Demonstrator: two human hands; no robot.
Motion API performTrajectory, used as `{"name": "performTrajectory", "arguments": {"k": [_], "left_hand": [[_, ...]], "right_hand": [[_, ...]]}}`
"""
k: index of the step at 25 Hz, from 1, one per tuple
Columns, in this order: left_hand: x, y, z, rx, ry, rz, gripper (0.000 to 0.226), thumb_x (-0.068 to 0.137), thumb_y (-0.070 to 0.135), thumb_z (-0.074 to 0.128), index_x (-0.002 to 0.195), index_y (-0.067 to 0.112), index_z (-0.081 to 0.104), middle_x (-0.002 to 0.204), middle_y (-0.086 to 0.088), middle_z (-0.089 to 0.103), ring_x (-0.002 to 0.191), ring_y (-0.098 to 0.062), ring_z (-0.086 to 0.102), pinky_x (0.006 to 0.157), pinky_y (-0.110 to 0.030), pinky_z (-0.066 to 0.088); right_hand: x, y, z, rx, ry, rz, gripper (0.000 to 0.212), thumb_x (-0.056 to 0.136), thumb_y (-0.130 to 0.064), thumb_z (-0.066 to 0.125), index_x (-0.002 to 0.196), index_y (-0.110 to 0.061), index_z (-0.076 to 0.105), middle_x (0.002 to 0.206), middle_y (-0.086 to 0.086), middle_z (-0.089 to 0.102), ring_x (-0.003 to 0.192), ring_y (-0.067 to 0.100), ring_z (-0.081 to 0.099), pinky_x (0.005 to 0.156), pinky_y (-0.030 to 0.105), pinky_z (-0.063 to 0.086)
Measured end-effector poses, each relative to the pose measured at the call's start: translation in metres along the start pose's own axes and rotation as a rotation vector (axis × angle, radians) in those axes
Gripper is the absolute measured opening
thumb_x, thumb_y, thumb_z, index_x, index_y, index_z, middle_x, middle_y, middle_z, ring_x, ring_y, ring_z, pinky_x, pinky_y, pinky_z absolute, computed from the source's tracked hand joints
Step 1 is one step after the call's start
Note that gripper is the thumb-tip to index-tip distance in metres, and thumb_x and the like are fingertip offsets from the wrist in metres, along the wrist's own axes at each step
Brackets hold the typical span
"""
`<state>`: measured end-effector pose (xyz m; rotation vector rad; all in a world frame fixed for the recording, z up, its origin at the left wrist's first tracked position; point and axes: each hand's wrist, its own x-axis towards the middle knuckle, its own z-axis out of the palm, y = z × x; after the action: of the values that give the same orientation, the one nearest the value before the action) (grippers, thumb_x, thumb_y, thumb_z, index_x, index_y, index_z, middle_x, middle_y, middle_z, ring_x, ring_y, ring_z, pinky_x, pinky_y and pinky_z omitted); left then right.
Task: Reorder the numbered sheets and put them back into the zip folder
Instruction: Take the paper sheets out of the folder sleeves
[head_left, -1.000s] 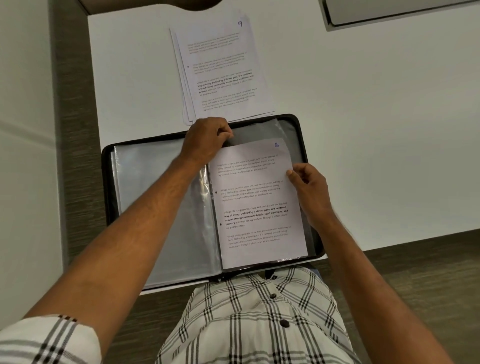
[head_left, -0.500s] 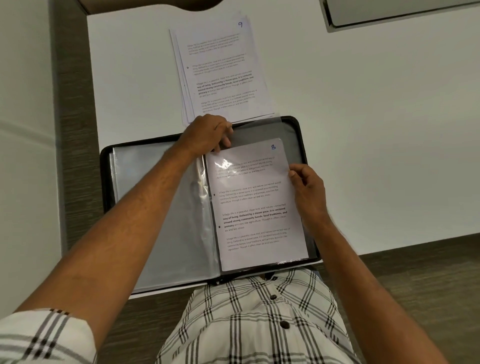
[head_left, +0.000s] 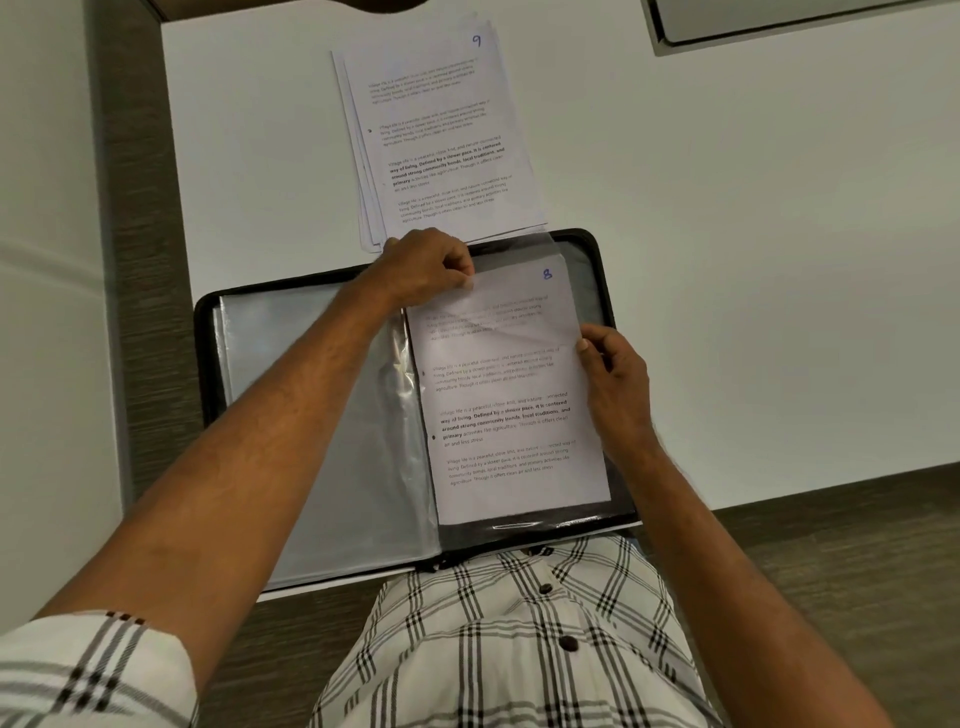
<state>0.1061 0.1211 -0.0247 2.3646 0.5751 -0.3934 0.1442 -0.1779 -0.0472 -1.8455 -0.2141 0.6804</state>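
Table: white, carrying the open zip folder.
Sheet 8: inside the folder's right-hand clear sleeve.
Left hand: fingers pinching the sleeve's top edge.
Right hand: fingers gripping the sheet's right edge.
Stack topped by 9: just beyond the folder.

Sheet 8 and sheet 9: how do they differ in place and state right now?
Sheet 8 lies on the right half of the open zip folder, under a clear sleeve; sheet 9 tops a loose stack on the white table beyond the folder. The left hand pinches the sleeve's top edge over sheet 8 and the right hand holds its right edge; no hand holds sheet 9. Both carry similar printed paragraphs and a blue handwritten number.
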Motion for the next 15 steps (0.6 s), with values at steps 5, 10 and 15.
{"name": "performTrajectory", "arguments": {"k": [5, 10, 15], "left_hand": [[0.015, 0.006, -0.03, -0.099, 0.432, 0.014, 0.006, 0.093, 0.035, 0.066, 0.092, 0.03, 0.069, 0.096, 0.018, 0.066, 0.093, -0.006, 0.058, 0.101, -0.04, 0.031], [0.042, 0.0, -0.068, -0.334, 0.702, -0.02, 0.005, 0.089, 0.037, 0.067, 0.088, 0.033, 0.069, 0.097, 0.022, 0.062, 0.1, -0.002, 0.06, 0.099, -0.033, 0.048], [0.048, -0.016, -0.068, -0.585, 0.617, -0.112, 0.014, 0.09, 0.023, 0.072, 0.102, 0.029, 0.071, 0.121, 0.013, 0.061, 0.116, -0.006, 0.056, 0.097, -0.021, 0.048]], "right_hand": [[0.001, 0.003, -0.003, -0.061, -0.026, 0.057, 0.021, 0.109, -0.029, 0.056, 0.126, -0.022, 0.064, 0.118, -0.009, 0.072, 0.1, 0.011, 0.074, 0.084, 0.026, 0.062], [0.008, 0.001, -0.002, -0.164, -0.032, 0.12, 0.02, 0.105, -0.025, 0.062, 0.123, -0.018, 0.069, 0.11, -0.004, 0.073, 0.099, 0.009, 0.07, 0.092, 0.028, 0.06], [0.01, 0.002, 0.001, -0.154, -0.008, 0.146, 0.013, 0.106, -0.023, 0.06, 0.114, -0.019, 0.07, 0.099, -0.006, 0.075, 0.092, 0.011, 0.072, 0.091, 0.03, 0.06]]}}
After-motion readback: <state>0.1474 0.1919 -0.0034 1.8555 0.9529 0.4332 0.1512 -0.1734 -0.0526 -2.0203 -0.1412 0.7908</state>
